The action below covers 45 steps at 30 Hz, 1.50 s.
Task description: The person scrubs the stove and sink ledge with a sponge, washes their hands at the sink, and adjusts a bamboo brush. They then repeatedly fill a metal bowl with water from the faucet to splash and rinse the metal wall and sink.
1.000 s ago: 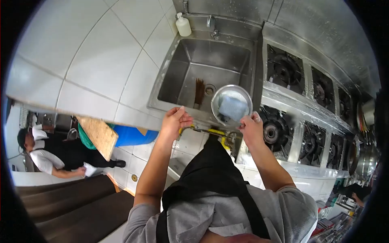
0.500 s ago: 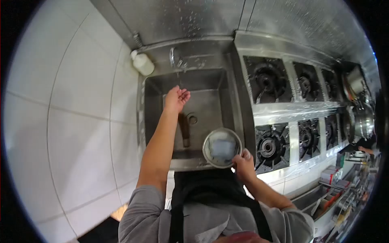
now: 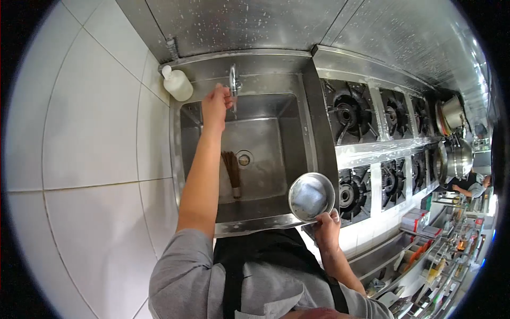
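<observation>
- White pump bottle (image 3: 179, 85): back-left corner of the sink (image 3: 260, 224).
- Your left hand (image 3: 216, 103): fingers curled beside the faucet (image 3: 233, 80); cannot tell whether gripping.
- Brown bristle brush (image 3: 232, 171): sink floor, beside the drain (image 3: 244, 159).
- Metal bowl (image 3: 329, 190): at sink's front-right corner, pale blue pad (image 3: 308, 199) inside.
- Your right hand (image 3: 327, 229): grasps the bowl's near edge.
- Gas burners (image 3: 347, 110): right of sink.

The left arm (image 3: 203, 181) stretches almost straight toward 12 o'clock, the left hand (image 3: 215, 104) partly curled at its end. The right forearm (image 3: 345, 267) points toward 11 o'clock; the right hand (image 3: 326, 230), closed tight, sits about 5 o'clock from the left.
</observation>
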{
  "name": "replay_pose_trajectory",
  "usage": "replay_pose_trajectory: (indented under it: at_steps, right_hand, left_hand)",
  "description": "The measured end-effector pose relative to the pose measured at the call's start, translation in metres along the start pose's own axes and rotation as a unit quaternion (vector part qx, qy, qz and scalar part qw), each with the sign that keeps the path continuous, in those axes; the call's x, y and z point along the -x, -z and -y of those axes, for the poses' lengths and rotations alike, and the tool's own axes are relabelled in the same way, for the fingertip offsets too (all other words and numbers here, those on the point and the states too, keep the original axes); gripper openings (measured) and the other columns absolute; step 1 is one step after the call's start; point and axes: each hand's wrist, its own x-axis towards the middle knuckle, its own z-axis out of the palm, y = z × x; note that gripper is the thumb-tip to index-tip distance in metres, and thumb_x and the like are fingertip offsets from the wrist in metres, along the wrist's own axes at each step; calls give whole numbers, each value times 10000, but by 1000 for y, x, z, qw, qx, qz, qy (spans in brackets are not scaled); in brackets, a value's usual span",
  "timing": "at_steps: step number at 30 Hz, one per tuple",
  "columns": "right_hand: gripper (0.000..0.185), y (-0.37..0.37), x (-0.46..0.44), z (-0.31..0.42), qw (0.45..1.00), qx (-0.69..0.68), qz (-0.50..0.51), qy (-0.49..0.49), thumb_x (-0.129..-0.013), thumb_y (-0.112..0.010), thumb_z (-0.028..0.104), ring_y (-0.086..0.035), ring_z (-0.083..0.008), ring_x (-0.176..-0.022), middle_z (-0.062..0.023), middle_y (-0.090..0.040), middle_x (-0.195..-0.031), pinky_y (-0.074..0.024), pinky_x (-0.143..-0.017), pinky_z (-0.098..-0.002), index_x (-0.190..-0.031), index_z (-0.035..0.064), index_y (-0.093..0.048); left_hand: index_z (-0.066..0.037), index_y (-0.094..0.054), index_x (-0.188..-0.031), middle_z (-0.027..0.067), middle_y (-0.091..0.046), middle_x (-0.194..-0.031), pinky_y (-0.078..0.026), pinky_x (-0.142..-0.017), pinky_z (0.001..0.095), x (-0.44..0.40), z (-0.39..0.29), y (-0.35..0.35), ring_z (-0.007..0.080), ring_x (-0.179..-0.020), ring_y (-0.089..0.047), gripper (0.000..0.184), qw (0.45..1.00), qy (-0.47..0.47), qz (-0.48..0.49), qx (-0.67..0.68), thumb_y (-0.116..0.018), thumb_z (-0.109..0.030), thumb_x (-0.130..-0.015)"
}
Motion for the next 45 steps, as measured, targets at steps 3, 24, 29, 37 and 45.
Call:
replay_pose_trajectory:
  at_steps: [3, 24, 29, 37, 45]
  right_hand:
    - [123, -19, -3, -4, 1000, -1, -9, -16, -809, -539, -48, -521, -153, -602, -63, -535, -776, -461, -543, -310, -849, 45, -470]
    - [157, 2, -56, -36, 991, 92, 9, -99, -793, -581, -18, -473, -135, -579, -26, -503, -752, -405, -526, -284, -881, 76, -491]
    - [168, 10, -74, -40, 996, 38, 20, -72, -782, -592, -17, -477, -121, -589, -22, -509, -746, -389, -513, -280, -889, 71, -497]
    - [179, 3, -77, -4, 993, 25, 47, -101, -784, -572, -50, -549, -153, -719, -47, -539, -821, -485, -647, -288, -914, 54, -506]
    - [185, 11, -92, -16, 991, 63, 67, -94, -791, -555, -59, -573, -164, -753, -62, -574, -874, -507, -701, -300, -949, 32, -524]
  left_hand:
    - [15, -728, -1043, 8, -660, -902, -444, -737, 271, 37, -28, -25, 116, -793, -539, 439, 915, -249, 61, -311, -607, -406, -1061]
    - [-13, -701, -820, 42, -682, -695, -470, -626, 304, -126, 21, -192, 174, -638, -647, 281, 841, -329, -13, -429, -710, -252, -968]
    - [87, -543, -1251, 223, -660, -1201, -589, -984, 503, -172, 48, -174, 357, -1098, -679, 297, 991, -13, 115, 69, -523, -133, -1052]
    - [211, -160, -1519, 463, -257, -1555, -184, -1229, 728, -170, 30, -217, 617, -1471, -241, 641, 883, 282, 257, 274, -205, -278, -1107]
    - [232, -303, -1425, 445, -300, -1542, -294, -1220, 680, -177, 39, -204, 606, -1439, -318, 639, 880, 235, 232, 341, -207, -331, -1138]
